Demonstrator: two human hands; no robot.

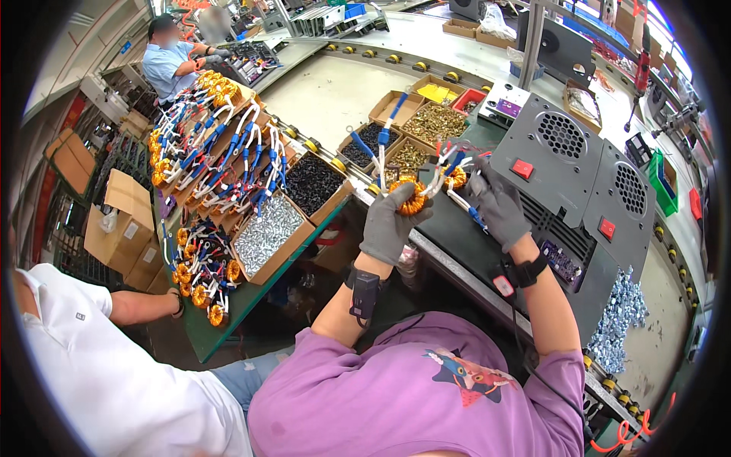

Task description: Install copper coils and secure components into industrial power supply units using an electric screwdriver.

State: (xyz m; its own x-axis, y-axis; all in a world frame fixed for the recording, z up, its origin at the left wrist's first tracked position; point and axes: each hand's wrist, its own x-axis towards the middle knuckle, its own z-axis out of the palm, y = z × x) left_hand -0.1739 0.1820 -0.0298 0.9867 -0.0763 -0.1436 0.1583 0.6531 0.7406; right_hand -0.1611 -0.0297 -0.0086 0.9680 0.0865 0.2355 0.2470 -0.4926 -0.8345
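Note:
My left hand [388,225], in a grey glove, is closed around a copper-wound toroid coil [412,199] with white and blue-sleeved leads rising from it. A second, smaller coil [455,178] sits between my hands, joined to similar wires. My right hand [496,204], also gloved, is closed with its fingertips at the blue-sleeved wire leads [454,162]; its fingers partly hide the grip. Another white and blue lead [466,208] hangs below that hand. Just right of it lie dark grey panels with round fan grilles [562,135] and red rocker switches [522,168].
Boxes of silver screws [268,238], black screws [312,185] and brass parts [434,122] stand to the left and ahead. Many coils [199,295] pile on the green bench. Silver parts [618,312] lie at right. A person in white [129,365] stands close left; another works farther back.

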